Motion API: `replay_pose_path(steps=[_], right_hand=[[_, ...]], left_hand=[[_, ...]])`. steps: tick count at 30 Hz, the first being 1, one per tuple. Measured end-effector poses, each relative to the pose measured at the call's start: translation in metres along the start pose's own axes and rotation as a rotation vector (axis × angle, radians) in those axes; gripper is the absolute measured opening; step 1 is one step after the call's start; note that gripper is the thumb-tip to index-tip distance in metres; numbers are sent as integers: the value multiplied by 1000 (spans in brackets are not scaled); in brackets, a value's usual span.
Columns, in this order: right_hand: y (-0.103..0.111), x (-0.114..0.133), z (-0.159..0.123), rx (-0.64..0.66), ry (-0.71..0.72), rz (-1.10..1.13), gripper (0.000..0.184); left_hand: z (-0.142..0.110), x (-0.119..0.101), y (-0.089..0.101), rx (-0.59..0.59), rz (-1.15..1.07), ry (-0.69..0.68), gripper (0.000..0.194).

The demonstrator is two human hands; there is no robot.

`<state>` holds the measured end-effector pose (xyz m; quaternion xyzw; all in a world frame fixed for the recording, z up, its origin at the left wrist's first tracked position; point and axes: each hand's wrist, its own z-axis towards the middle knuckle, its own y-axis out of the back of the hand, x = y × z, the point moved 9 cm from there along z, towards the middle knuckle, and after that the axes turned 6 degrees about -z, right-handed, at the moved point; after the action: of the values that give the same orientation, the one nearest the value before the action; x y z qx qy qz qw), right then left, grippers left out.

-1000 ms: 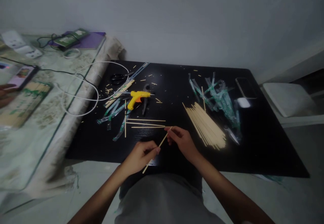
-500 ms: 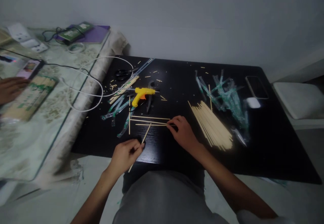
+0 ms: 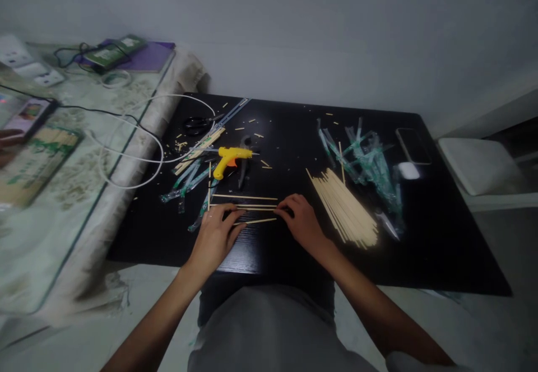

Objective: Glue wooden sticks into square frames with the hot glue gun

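My left hand [image 3: 214,237] lies on the black table [image 3: 294,260], fingers stretched over the left end of a thin wooden stick [image 3: 260,221] that lies flat. My right hand [image 3: 300,221] rests at the right ends of several sticks [image 3: 246,198] laid out in parallel rows, fingertips bent onto them. One stick [image 3: 209,193] lies crosswise at the left ends of the rows. A yellow glue gun [image 3: 229,159] lies just beyond the rows.
A pile of sticks [image 3: 344,209] lies right of my hands, with green-printed wrappers [image 3: 365,159] and a phone [image 3: 412,145] behind. Scissors [image 3: 197,124], pliers [image 3: 242,164] and a white cable [image 3: 138,159] sit at the left. Another person's hand [image 3: 6,145] shows at the far left.
My left hand has brought its stick from the table's near edge down flat beside the laid-out rows. My right hand stays at the rows' right ends.
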<state>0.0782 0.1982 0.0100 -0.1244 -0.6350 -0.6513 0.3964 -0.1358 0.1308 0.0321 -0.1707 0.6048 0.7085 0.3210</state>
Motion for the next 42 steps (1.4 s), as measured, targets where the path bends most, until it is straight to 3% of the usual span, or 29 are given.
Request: replay_pose_path(steps=[3, 13, 24, 31, 42], right_hand=[[1, 1, -3, -13, 31, 13, 12], [12, 5, -16, -113, 113, 61, 19], [18, 1, -15, -155, 90, 92, 32], [21, -3, -15, -171, 67, 107, 22], [14, 8, -16, -131, 169, 59, 20]], left_hand=[[8, 0, -3, -42, 39, 13, 33], [11, -5, -18, -68, 10, 20, 19], [12, -4, -25, -94, -31, 4, 21], [13, -5, -25, -71, -50, 9, 20], [15, -11, -23, -68, -105, -24, 16]])
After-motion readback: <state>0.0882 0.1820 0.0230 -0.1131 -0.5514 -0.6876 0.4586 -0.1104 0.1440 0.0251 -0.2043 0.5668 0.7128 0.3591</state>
